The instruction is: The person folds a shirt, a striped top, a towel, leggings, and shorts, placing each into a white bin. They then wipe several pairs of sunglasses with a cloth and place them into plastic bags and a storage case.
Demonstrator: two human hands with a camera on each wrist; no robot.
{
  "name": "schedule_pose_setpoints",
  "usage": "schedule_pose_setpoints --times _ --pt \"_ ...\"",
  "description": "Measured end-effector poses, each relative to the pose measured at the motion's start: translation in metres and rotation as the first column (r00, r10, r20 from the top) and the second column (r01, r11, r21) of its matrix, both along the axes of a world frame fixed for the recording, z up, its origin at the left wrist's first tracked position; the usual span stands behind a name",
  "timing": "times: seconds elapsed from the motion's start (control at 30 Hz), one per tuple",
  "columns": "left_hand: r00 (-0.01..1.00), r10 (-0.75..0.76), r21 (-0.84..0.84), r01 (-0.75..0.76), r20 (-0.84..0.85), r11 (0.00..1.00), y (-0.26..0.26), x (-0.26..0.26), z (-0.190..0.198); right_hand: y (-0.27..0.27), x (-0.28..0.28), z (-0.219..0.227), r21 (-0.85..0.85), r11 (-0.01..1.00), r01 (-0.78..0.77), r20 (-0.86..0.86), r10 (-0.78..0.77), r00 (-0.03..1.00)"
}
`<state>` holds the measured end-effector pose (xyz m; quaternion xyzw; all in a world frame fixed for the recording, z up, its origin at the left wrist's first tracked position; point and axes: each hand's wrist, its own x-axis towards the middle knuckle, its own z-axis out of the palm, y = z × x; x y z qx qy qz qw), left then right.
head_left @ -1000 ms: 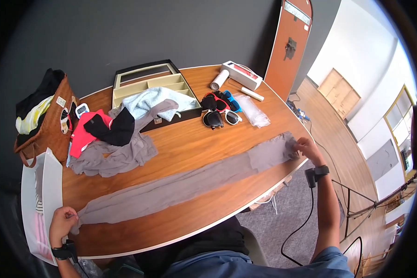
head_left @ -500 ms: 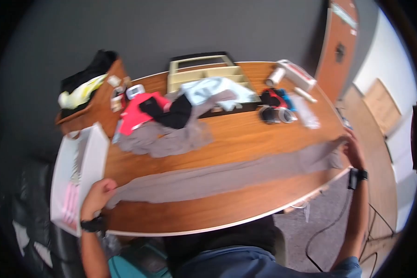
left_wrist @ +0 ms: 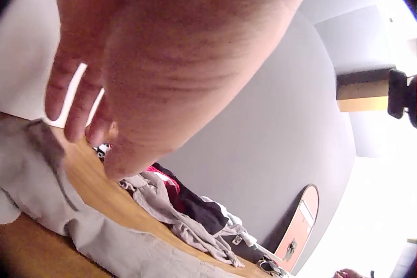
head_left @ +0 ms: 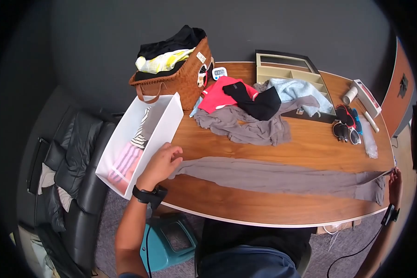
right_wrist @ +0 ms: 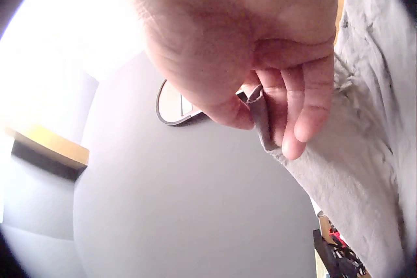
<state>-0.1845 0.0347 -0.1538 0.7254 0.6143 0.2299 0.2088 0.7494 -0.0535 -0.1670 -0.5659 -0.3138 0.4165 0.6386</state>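
A long, narrow folded grey cloth lies stretched along the front of the table. My right hand pinches a corner of its right end between thumb and fingers; in the right wrist view the cloth's edge shows between them. At the other end my left hand hovers with relaxed, slightly bent fingers and holds nothing. It is beside the white box, and in the left wrist view the cloth lies below and apart from the fingers.
Behind the cloth lie a crumpled grey garment, red cloth and black cloth. Farther back stand a brown basket of clothes, a timer and an open compartment case. Sunglasses and a plastic bag sit right.
The head view has turned left, so the table appears shifted right. My left hand has come away from the cloth's left end, while my right hand keeps its pinch on the right end.
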Motion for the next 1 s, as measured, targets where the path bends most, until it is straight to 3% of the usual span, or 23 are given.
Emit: schedule_pose_setpoints --times 0.1,0.17,0.3,0.4,0.43,0.53,0.63,0.8,0.87,1.0 --pt "0.999 -0.021 0.003 0.021 -0.038 1.000 -0.007 0.012 0.012 0.001 -0.020 0.006 -0.021 0.999 0.025 0.007 -0.025 1.000" --pt "0.967 -0.203 0.014 0.207 -0.154 0.978 -0.015 0.015 0.008 0.002 -0.023 0.007 -0.024 0.999 0.034 0.018 -0.034 0.999" --pt "0.921 -0.282 0.068 0.310 -0.268 0.948 -0.013 0.008 -0.009 0.003 -0.017 0.004 0.005 1.000 -0.005 -0.021 0.005 1.000" --pt "0.983 -0.164 -0.132 0.173 0.078 0.976 -0.016 0.007 0.003 0.000 -0.024 0.009 0.023 1.000 0.014 -0.034 -0.013 0.999" --pt "0.983 -0.165 -0.131 0.175 0.080 0.976 -0.016 0.006 0.006 0.001 -0.018 0.006 0.054 0.998 0.037 -0.060 -0.034 0.998" --pt "0.889 -0.037 -0.385 0.235 0.457 0.892 -0.016 0.001 0.025 0.000 -0.004 0.003 0.089 0.996 0.025 -0.093 -0.017 0.996" --pt "0.853 -0.024 -0.449 0.298 0.522 0.842 -0.008 -0.005 0.034 0.000 -0.010 0.009 0.082 0.996 0.023 -0.118 -0.014 0.993" --pt "0.908 -0.126 -0.540 0.345 0.400 0.768 0.004 -0.011 0.027 0.008 -0.016 0.011 0.092 0.993 0.080 -0.136 -0.067 0.988" --pt "0.962 -0.244 -0.554 0.270 0.123 0.787 0.003 -0.008 0.025 0.007 -0.006 0.007 0.056 0.998 -0.027 -0.097 0.032 0.995" --pt "0.958 -0.287 -0.627 0.236 0.021 0.742 0.000 -0.003 0.035 0.003 0.002 -0.003 0.053 0.998 -0.015 -0.104 0.020 0.994"
